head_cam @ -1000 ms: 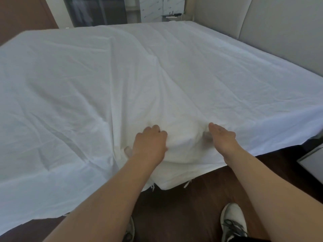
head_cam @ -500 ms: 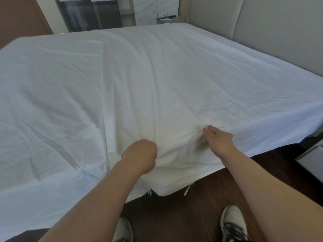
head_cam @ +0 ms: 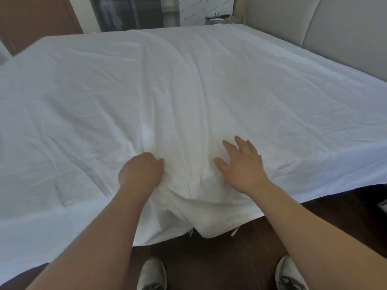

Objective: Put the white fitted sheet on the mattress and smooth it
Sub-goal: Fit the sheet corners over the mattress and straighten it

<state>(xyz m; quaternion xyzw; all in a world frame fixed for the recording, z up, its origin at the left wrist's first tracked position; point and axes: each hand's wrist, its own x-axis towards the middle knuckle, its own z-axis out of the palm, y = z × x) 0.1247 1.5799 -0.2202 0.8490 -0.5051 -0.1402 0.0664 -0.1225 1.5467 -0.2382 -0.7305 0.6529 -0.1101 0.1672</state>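
Observation:
The white fitted sheet [head_cam: 209,97] lies spread over the whole mattress, wrinkled, with a long raised fold running from the near corner toward the far edge. Its near corner hangs loose over the mattress corner, almost to the floor. My left hand [head_cam: 141,172] is curled into a fist and grips a bunch of sheet at that corner. My right hand [head_cam: 240,164] lies flat on the sheet just right of the bunch, fingers spread and straight. The mattress itself is hidden under the sheet.
A padded beige headboard [head_cam: 339,30] runs along the bed's right side. Dark wood floor [head_cam: 219,258] lies below the corner, with my two grey shoes on it. A brown door [head_cam: 37,15] and white cabinets [head_cam: 205,9] stand beyond the far edge.
My right hand has let go of the sheet edge and opened flat onto the sheet, a little farther in. My left hand stays closed on the bunched corner, which has been drawn nearer.

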